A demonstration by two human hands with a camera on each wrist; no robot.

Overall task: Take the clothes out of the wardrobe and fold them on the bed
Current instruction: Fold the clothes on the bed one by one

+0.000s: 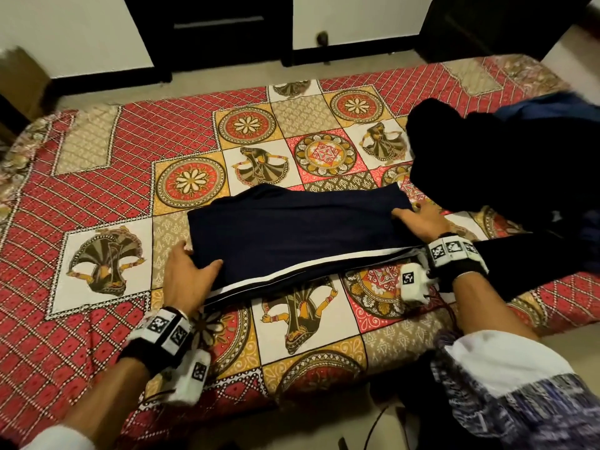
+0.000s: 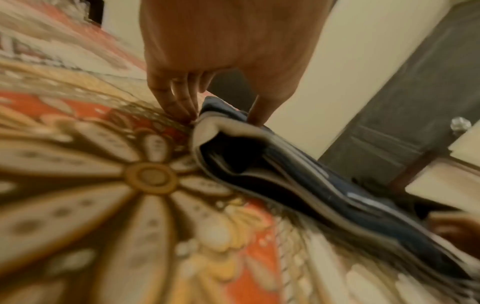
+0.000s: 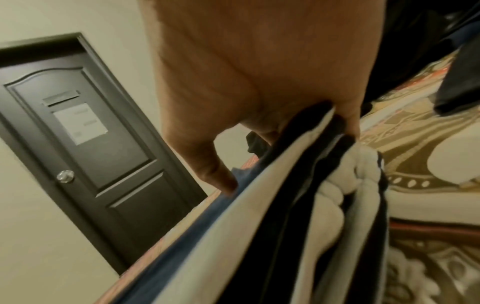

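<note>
- Fingers of the left hand (image 1: 188, 274) curl under the left end of the navy garment (image 1: 292, 235) while the thumb lies on top, so that end is pinched; the left wrist view shows the fingertips (image 2: 179, 107) tucked at the edge where the layers meet the bedspread.
- Fingers of the right hand (image 1: 418, 222) clamp the opposite end the same way: thumb on the upper face, the rest beneath, with the white-striped layers bunched in the grip in the right wrist view.
- Between the two grips the garment lies stretched as a long band across the bed (image 1: 113, 177). Holding both ends at once keeps the fold line straight and the layers from slipping, I judge.
- Along the edge nearer the wrists a white stripe (image 1: 292, 276) shows where the upper layer sits slightly short of the lower one.
- Past the right fingers, the rest of the dark cloth trails off to the right under the wrist, so this piece seems only partly folded.
- Beyond the right fingers, farther from the person, a heap of black clothes (image 1: 487, 157) with something blue (image 1: 552, 108) behind it waits on the bed, probably still unfolded.
- Far ahead of both sets of fingers, past the bed's far side, stand dark furniture fronts (image 1: 220, 27) against a pale wall; whether they are the wardrobe I cannot tell.
</note>
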